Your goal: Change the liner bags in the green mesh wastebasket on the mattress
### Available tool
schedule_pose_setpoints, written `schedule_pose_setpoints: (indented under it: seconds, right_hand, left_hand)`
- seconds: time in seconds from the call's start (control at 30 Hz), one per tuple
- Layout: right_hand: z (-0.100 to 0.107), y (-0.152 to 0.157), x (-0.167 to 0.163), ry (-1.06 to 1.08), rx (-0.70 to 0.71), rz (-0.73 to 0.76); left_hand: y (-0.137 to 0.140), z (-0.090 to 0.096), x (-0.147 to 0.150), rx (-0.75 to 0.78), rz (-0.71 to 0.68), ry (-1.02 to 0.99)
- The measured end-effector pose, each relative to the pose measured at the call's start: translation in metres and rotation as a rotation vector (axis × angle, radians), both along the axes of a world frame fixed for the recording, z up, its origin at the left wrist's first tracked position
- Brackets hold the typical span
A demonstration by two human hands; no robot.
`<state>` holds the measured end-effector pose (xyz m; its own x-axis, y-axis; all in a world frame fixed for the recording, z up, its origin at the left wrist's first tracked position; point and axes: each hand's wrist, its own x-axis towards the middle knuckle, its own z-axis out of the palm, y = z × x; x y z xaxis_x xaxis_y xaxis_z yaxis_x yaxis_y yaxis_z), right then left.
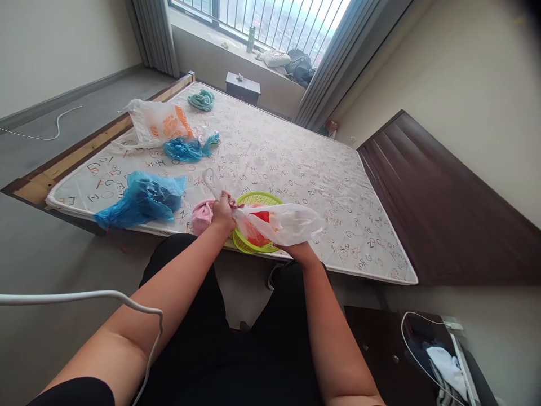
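My left hand (224, 210) is closed round the twisted neck of a white plastic bag (296, 223), whose loose handles stick out past the fist. The bag stretches to the right over a yellow-green plastic basket (258, 197) at the mattress edge. Against the bag's underside lies my right hand (296, 251); its fingers are mostly hidden by the plastic. Something red and orange (260, 231) shows in the basket, partly covered by the bag, and I cannot make out what it is. Just left of my left hand sits a rolled pink cloth (202, 217).
On the printed mattress (338, 186) lie a blue plastic bag (146, 197), a smaller blue bag (186, 149), a white bag with orange print (163, 121) and a teal coiled bundle (202, 100). A white cable (97, 294) crosses my left arm. A dark headboard (443, 214) stands right.
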<state>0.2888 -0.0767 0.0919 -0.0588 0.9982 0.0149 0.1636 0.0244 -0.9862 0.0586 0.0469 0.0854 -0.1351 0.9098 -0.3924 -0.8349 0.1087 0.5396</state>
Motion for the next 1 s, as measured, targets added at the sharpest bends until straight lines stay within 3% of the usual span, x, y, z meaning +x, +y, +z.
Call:
schedule_pose_setpoints:
  seconds: [0.13,0.3,0.5,0.63,0.73,0.83,0.93,1.0]
  right_hand:
    - [0.013,0.008,-0.018,0.062,0.112,-0.099]
    - [0.021,0.024,-0.021,0.173,0.104,-0.248]
    - [0.014,0.025,-0.016,0.347,-0.027,-0.094]
    - [0.013,0.025,-0.011,0.373,-0.041,-0.056]
    - [0.017,0.032,-0.009,0.399,0.011,-0.160]
    - [0.015,0.042,-0.015,0.405,0.024,-0.275]
    - [0.006,0.051,-0.031,0.272,0.047,-0.257]
    - [-0.002,0.057,-0.044,0.082,0.103,-0.243]
  left_hand:
    - [-0.008,-0.002,0.006,0.113,-0.097,0.187]
    - [-0.010,-0.001,0.006,0.185,-0.282,0.288]
    - [-0.007,0.008,-0.005,0.109,-0.224,0.093]
    - [-0.009,0.008,-0.004,0.157,-0.374,0.116]
    - [-0.014,0.002,0.002,0.213,-0.547,0.267]
    - [-0.020,-0.004,0.008,0.287,-0.681,0.573]
    - [-0.024,-0.009,0.013,0.462,-0.710,0.936]
    - [-0.026,-0.011,0.016,0.622,-0.694,1.043]
